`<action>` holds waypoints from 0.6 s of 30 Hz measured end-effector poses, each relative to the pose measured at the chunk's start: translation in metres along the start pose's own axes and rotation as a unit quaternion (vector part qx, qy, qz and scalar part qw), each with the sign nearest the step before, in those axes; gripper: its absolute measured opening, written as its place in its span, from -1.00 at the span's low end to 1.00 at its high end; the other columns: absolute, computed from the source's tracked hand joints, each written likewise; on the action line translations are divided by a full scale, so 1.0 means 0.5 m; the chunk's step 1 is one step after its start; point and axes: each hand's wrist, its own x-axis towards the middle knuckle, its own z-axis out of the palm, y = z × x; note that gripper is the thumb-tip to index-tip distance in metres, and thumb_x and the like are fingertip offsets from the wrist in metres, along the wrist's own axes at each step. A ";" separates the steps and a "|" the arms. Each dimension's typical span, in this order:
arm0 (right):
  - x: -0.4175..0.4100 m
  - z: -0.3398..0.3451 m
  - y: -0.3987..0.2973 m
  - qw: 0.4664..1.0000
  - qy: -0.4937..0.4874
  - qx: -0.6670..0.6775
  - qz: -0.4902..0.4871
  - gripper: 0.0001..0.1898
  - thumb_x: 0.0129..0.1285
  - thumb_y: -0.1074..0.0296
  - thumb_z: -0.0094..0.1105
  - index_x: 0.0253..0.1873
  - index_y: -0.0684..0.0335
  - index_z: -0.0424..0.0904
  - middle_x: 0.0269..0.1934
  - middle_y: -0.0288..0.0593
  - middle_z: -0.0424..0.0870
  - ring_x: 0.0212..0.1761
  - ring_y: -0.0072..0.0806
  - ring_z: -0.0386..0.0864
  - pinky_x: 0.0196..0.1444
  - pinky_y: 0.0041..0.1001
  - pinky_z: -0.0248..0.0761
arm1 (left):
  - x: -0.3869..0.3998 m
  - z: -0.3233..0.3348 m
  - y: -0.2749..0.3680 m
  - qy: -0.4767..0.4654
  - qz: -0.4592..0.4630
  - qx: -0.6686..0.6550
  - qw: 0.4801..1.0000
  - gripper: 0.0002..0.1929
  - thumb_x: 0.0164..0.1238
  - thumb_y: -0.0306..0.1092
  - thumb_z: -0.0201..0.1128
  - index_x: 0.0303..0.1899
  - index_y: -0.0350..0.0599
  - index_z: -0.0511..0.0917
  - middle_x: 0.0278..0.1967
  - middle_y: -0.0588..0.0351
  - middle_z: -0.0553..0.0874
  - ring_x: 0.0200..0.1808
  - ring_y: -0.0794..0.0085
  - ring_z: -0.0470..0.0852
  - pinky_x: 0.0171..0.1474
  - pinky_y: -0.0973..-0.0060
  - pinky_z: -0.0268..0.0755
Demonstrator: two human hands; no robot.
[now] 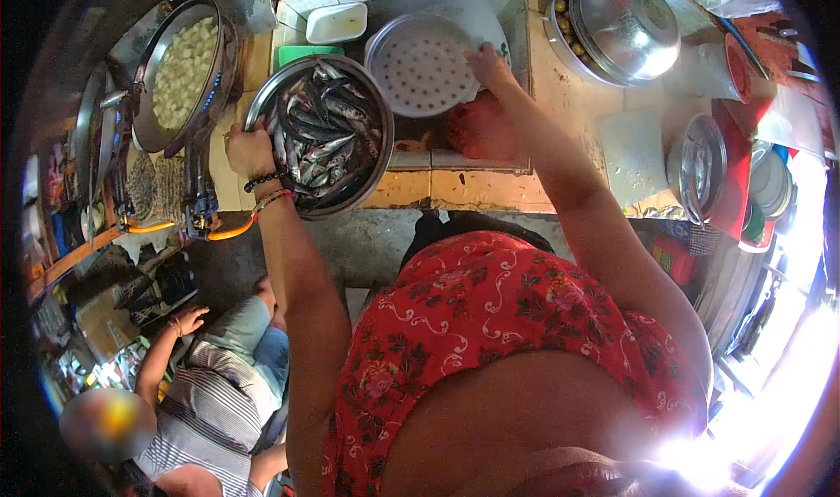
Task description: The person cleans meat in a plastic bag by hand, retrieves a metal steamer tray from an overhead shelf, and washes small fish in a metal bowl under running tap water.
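My left hand grips the left rim of a round metal basin full of small whole fish. The basin rests at the counter's front edge, partly over the sink's left side. My right hand is at the right rim of a pale perforated strainer inside the tiled sink; blur hides how its fingers meet the rim. Below that hand lies a blurred red thing, perhaps a basin or mesh.
A wok of white cubes stands over a lit gas burner on the left. Behind the fish are a white tub and a green container. Right are a metal bowl over a pot and a cutting board. Another person sits lower left.
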 end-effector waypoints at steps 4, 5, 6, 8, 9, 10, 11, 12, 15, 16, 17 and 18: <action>0.084 0.009 0.067 0.967 0.152 -0.200 -0.039 -0.44 0.16 0.14 -0.13 0.17 0.39 0.05 0.01 0.28 0.32 -0.10 -0.02 0.41 -0.02 -0.23 0.29 | 0.001 0.008 0.014 0.045 0.035 0.000 0.998 -0.59 -0.08 -0.04 0.23 -0.34 -0.25 0.54 -0.37 -0.14 0.59 -0.30 0.01 0.54 -0.25 0.21 0.37; 0.108 0.020 0.106 0.932 0.150 -0.317 -0.093 -0.41 0.14 0.18 -0.10 0.21 0.34 -0.01 0.00 0.27 0.33 0.02 0.01 0.36 0.06 -0.25 0.24 | 0.001 0.015 0.019 0.042 0.049 -0.011 0.998 -0.59 -0.08 -0.04 0.23 -0.34 -0.25 0.54 -0.37 -0.14 0.59 -0.30 0.01 0.54 -0.25 0.21 0.37; 0.111 0.013 0.066 0.984 0.081 -0.159 0.032 -0.44 0.15 0.17 -0.11 0.19 0.37 0.05 -0.01 0.23 0.36 0.00 -0.02 0.39 0.01 -0.24 0.28 | 0.002 0.023 -0.012 0.050 0.057 -0.030 0.997 -0.58 -0.09 -0.04 0.23 -0.32 -0.25 0.54 -0.37 -0.15 0.59 -0.30 0.00 0.54 -0.26 0.21 0.37; 0.125 -0.005 0.020 0.984 0.025 0.027 0.174 -0.50 0.15 0.20 -0.12 0.14 0.37 0.16 -0.03 0.18 0.41 -0.01 -0.06 0.42 -0.03 -0.24 0.33 | 0.009 0.033 -0.040 0.057 0.078 -0.046 0.994 -0.57 -0.09 -0.03 0.23 -0.31 -0.26 0.54 -0.39 -0.16 0.59 -0.31 0.00 0.54 -0.27 0.22 0.37; 0.135 -0.004 0.035 0.980 0.039 0.048 0.191 -0.54 0.13 0.23 -0.12 0.11 0.34 0.21 -0.04 0.18 0.42 0.02 -0.06 0.40 -0.03 -0.25 0.33 | 0.011 0.037 -0.036 0.056 0.090 -0.037 0.994 -0.57 -0.09 -0.03 0.22 -0.32 -0.26 0.54 -0.39 -0.16 0.59 -0.31 0.01 0.54 -0.27 0.22 0.37; 0.134 -0.013 0.033 0.989 0.010 0.027 0.144 -0.59 0.14 0.22 -0.13 0.06 0.32 0.26 -0.05 0.16 0.43 -0.01 -0.08 0.43 -0.04 -0.25 0.35 | 0.007 0.025 -0.025 0.042 0.084 -0.019 0.995 -0.57 -0.08 -0.03 0.22 -0.32 -0.27 0.54 -0.39 -0.16 0.59 -0.31 0.01 0.54 -0.27 0.22 0.37; 0.130 -0.025 0.034 0.995 -0.019 0.005 0.098 -0.62 0.14 0.22 -0.14 0.01 0.30 0.31 -0.06 0.15 0.44 -0.04 -0.10 0.45 -0.06 -0.25 0.36 | 0.005 0.014 -0.011 0.027 0.080 -0.001 0.996 -0.57 -0.07 -0.03 0.22 -0.32 -0.27 0.54 -0.39 -0.16 0.59 -0.31 0.01 0.54 -0.27 0.22 0.37; 0.124 -0.036 0.023 0.995 -0.011 0.005 0.103 -0.62 0.14 0.22 -0.14 0.01 0.30 0.31 -0.06 0.15 0.44 -0.04 -0.10 0.45 -0.06 -0.25 0.36 | 0.015 0.022 -0.030 0.027 0.087 -0.044 0.995 -0.56 -0.06 0.00 0.21 -0.33 -0.27 0.55 -0.39 -0.16 0.59 -0.32 0.02 0.54 -0.28 0.22 0.37; 0.068 -0.078 0.017 0.988 0.147 0.040 -0.031 -0.71 0.15 0.20 -0.09 -0.17 0.33 0.38 -0.42 0.12 0.54 -0.34 -0.03 0.52 -0.29 -0.21 0.38 | 0.011 0.026 -0.010 0.004 0.032 0.009 0.999 -0.54 -0.05 0.03 0.21 -0.32 -0.25 0.55 -0.35 -0.12 0.59 -0.32 0.04 0.55 -0.30 0.22 0.39; 0.019 -0.133 -0.036 0.985 0.157 0.056 -0.043 -0.73 0.15 0.21 -0.09 -0.20 0.32 0.37 -0.46 0.13 0.52 -0.38 -0.03 0.51 -0.35 -0.20 0.37 | 0.002 0.021 -0.024 0.003 0.028 0.010 1.000 -0.54 -0.05 0.03 0.21 -0.32 -0.25 0.55 -0.35 -0.12 0.59 -0.32 0.04 0.55 -0.30 0.22 0.39; -0.030 -0.197 -0.070 0.981 0.175 0.069 -0.047 -0.75 0.16 0.21 -0.09 -0.23 0.31 0.37 -0.50 0.15 0.51 -0.41 -0.03 0.51 -0.40 -0.19 0.36 | 0.001 0.018 -0.020 -0.005 0.033 0.000 0.999 -0.55 -0.06 0.03 0.21 -0.32 -0.24 0.55 -0.34 -0.10 0.60 -0.32 0.05 0.56 -0.31 0.22 0.39; -0.075 -0.251 -0.091 0.975 0.207 0.054 -0.052 -0.79 0.18 0.26 -0.13 -0.22 0.27 0.38 -0.50 0.10 0.52 -0.48 -0.08 0.51 -0.42 -0.20 0.39 | 0.002 0.012 -0.017 -0.012 0.038 -0.008 0.999 -0.55 -0.07 0.03 0.22 -0.32 -0.23 0.54 -0.34 -0.09 0.60 -0.33 0.05 0.56 -0.31 0.22 0.39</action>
